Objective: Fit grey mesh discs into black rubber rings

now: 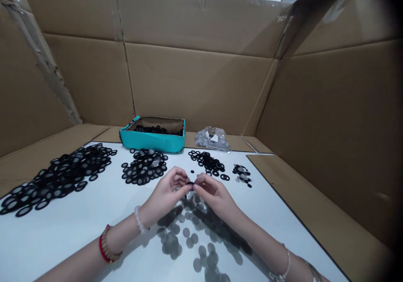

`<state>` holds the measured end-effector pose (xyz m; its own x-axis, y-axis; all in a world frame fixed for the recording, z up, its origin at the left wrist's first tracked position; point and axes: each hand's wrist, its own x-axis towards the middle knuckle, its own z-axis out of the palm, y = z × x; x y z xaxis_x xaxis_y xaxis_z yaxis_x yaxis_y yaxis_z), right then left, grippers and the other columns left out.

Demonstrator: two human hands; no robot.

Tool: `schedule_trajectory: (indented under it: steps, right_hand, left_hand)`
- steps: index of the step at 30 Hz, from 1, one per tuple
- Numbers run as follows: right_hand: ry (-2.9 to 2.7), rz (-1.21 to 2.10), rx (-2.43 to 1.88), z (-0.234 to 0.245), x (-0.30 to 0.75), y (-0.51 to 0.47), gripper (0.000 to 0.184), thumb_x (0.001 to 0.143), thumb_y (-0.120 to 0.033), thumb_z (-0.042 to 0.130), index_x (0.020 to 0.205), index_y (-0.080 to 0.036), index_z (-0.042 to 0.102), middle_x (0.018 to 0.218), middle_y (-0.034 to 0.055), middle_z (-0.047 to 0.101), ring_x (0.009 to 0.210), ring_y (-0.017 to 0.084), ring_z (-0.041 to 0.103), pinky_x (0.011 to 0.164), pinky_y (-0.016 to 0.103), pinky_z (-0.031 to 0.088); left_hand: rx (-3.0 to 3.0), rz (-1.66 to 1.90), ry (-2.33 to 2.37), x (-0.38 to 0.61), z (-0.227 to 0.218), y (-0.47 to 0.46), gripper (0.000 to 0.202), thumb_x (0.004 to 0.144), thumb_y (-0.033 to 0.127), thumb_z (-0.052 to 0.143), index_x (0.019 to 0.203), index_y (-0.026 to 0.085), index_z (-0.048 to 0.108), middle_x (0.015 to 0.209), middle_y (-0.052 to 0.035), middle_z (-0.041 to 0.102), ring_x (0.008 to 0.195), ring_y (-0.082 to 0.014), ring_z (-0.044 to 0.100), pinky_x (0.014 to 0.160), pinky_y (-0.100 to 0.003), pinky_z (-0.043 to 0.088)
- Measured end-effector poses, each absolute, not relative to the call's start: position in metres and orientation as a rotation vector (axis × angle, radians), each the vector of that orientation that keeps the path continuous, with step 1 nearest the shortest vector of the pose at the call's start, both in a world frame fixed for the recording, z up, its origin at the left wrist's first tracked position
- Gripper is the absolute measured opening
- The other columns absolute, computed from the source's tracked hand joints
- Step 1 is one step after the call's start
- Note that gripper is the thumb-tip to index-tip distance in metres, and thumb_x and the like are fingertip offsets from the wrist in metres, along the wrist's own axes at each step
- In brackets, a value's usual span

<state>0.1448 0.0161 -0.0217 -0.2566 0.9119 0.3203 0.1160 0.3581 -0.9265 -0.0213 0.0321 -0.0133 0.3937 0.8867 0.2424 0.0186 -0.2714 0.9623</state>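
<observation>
My left hand and my right hand meet over the middle of the white board. Between their thumbs and fingertips they pinch a small black ring, seen nearly edge-on; whether a disc sits in it I cannot tell. Below the hands, translucent grey discs lie scattered, partly hidden by my right forearm and its shadow. Just beyond the fingers, a pile of open black rings spreads out. A small black disc lies alone near my fingertips.
A teal box with black rings inside stands at the back, beside a clear plastic bag. Black rings with grey centres form a long heap at left and a smaller pile. Few mixed pieces lie right. Cardboard walls enclose the board.
</observation>
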Motion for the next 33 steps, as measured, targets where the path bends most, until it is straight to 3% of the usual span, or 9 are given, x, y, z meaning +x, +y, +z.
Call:
schedule_trajectory:
  steps: [9,15,22,33]
  right_hand:
    - [-1.842,0.738,-0.957,-0.013,0.147,0.011,0.017,0.087,-0.023,0.048,0.07,-0.018,0.046,0.072,-0.0003,0.048,0.068,0.013,0.045,0.063,0.024,0.035]
    - [-1.817,0.743,-0.97,-0.014,0.144,0.008,0.012,0.085,-0.023,0.051,0.075,-0.019,0.047,0.073,-0.0002,0.048,0.069,0.014,0.046,0.065,0.024,0.037]
    - [-1.761,0.812,-1.034,-0.011,0.148,0.01,0.016,0.085,-0.025,0.05,0.072,-0.019,0.047,0.071,-0.0007,0.049,0.069,0.013,0.046,0.064,0.024,0.037]
    - [-1.811,0.787,-1.098,-0.005,0.15,0.009,0.015,0.085,-0.025,0.049,0.073,-0.018,0.051,0.07,-0.0006,0.052,0.066,0.013,0.047,0.061,0.024,0.037]
  left_hand:
    - [1.444,1.179,0.835,-0.018,-0.009,0.028,0.018,0.075,0.016,0.06,0.083,0.019,0.044,0.082,0.0019,0.054,0.082,-0.0113,0.055,0.075,-0.023,0.044]
    - [1.286,1.157,0.889,-0.014,-0.007,0.025,0.019,0.071,0.019,0.065,0.079,0.018,0.047,0.071,0.0043,0.053,0.072,-0.0098,0.055,0.066,-0.019,0.044]
    - [1.466,1.066,0.9,-0.02,0.005,0.026,0.015,0.08,0.029,0.055,0.086,0.017,0.062,0.085,-0.0021,0.061,0.079,-0.0144,0.057,0.072,-0.024,0.046]
    - [1.834,0.959,0.969,-0.025,0.006,0.028,0.013,0.077,0.024,0.055,0.071,0.015,0.063,0.07,-0.0024,0.062,0.07,-0.0161,0.057,0.064,-0.025,0.044]
